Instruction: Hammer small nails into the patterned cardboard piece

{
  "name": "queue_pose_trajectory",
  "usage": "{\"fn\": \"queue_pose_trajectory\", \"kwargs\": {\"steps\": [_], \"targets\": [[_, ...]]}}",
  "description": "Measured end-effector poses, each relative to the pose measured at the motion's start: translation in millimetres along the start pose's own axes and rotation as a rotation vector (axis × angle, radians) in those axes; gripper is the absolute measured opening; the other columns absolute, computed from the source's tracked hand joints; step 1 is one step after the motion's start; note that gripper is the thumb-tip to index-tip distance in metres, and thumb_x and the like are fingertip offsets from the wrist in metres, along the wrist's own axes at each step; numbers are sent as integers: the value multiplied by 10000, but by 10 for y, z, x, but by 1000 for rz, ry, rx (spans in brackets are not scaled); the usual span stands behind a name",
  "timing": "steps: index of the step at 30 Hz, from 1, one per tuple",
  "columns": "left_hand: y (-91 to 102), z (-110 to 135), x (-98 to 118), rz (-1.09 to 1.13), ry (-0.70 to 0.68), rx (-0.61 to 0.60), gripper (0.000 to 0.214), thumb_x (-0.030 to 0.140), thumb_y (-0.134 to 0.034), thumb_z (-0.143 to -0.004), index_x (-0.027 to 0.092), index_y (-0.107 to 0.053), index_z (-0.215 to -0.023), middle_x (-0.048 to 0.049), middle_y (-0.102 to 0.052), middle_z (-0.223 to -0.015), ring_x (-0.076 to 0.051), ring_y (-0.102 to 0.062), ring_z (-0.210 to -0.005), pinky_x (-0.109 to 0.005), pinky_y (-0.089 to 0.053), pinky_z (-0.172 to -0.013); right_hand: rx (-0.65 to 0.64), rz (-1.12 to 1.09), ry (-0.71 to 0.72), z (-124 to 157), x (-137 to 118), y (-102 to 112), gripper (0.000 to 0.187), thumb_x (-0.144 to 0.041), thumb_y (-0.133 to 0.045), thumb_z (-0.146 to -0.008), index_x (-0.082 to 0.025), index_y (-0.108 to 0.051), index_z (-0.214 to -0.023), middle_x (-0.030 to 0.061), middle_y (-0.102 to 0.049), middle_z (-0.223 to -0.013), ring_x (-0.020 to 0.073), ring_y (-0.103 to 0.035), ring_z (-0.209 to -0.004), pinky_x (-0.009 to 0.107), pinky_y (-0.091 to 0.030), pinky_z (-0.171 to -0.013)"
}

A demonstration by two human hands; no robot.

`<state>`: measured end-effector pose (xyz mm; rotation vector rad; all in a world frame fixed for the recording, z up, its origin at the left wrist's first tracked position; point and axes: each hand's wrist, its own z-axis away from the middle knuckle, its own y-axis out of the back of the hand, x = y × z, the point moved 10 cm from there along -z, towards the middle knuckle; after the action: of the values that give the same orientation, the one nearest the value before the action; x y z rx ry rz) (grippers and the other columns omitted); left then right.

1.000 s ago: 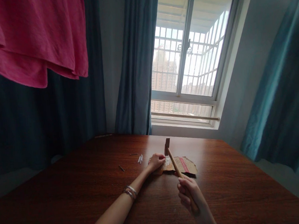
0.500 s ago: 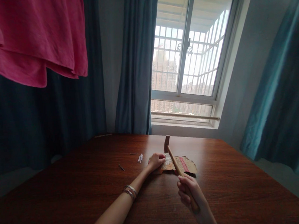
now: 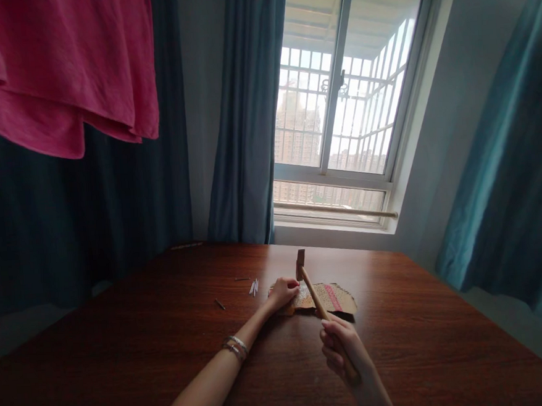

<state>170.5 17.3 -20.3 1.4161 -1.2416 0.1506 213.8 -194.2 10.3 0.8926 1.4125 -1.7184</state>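
Note:
My right hand (image 3: 346, 349) is closed around the wooden handle of a hammer (image 3: 319, 302), which slants up and away to its head. That head hangs just above the fingertips of my left hand (image 3: 284, 292). The fingers of my left hand are pinched on a thin nail, mostly hidden by the fingers and the hammer head. Under them lies a ragged piece of cardboard (image 3: 345, 300) with a pink band and many small marks. Several silvery nails (image 3: 254, 287) lie together left of my left hand, with a darker nail (image 3: 219, 304) closer to me and another nail (image 3: 242, 278) behind.
Everything lies on a brown wooden table (image 3: 146, 348). Beyond its far edge are a barred window (image 3: 339, 118) and a blue curtain (image 3: 246, 118). A pink cloth (image 3: 80, 68) hangs at upper left, and another blue curtain (image 3: 498, 199) hangs at right.
The hammer head has dropped slightly and shifted a little left, closer to my left fingertips. My left hand and the cardboard stay in place.

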Motion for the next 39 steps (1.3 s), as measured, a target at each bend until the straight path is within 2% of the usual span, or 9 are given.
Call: {"fn": "queue_pose_trajectory", "kwargs": {"steps": [14,24,31,39], "targets": [[12,10,7,22,7,1,291,317,-517,-722,154,-696,-883,-45,-705,-866,-152,-625,-772,-205,-436,-688,-8,-19,21,-17,-21,21,384,-376,-667,-618,-207,-439,-875,-111,-442,-470,13,-274,-247,134,-129,-259],[7,6,7,10,15,8,278,310,-506,-731,155,-699,-859,-39,-705,-843,-146,-618,-745,-199,-428,-671,-37,15,32,-10,-93,-37,368,-395,-663,-619,-208,-430,-834,-112,-437,-470,20,-260,-234,145,-148,-231],[20,14,23,-1,16,10,273,303,-513,-728,157,-696,-868,-41,-705,-847,-146,-621,-757,-201,-425,-672,-19,19,21,-15,-45,22,356,-379,-660,-632,-202,-437,-847,-111,-439,-470,19,-275,-243,139,-140,-246],[23,26,17,4,54,-9,280,313,-517,-732,155,-692,-882,-43,-705,-867,-148,-624,-767,-206,-430,-672,-16,13,0,-31,-18,45,349,-385,-673,-619,-205,-420,-777,-113,-427,-461,9,-277,-245,133,-116,-263]]}}
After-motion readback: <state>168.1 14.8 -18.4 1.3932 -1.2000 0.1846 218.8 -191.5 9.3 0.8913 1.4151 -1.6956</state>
